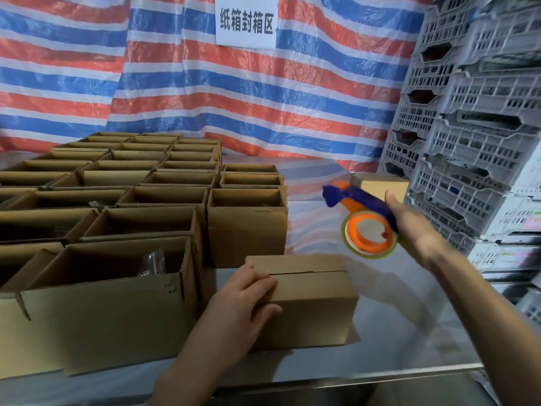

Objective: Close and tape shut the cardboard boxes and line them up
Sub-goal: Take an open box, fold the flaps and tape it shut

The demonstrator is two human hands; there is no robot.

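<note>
One cardboard box (304,300) on the surface (395,332) is folded shut and held by the left hand (246,300), its seam seemingly not yet taped, while a tape dispenser (366,224) is gripped in the raised right hand (415,227) and many open boxes (140,197) are left unsealed.

Striped tarp (205,92) backdrop (paper sign (246,22)), stacked grey crates (474,136)
</note>
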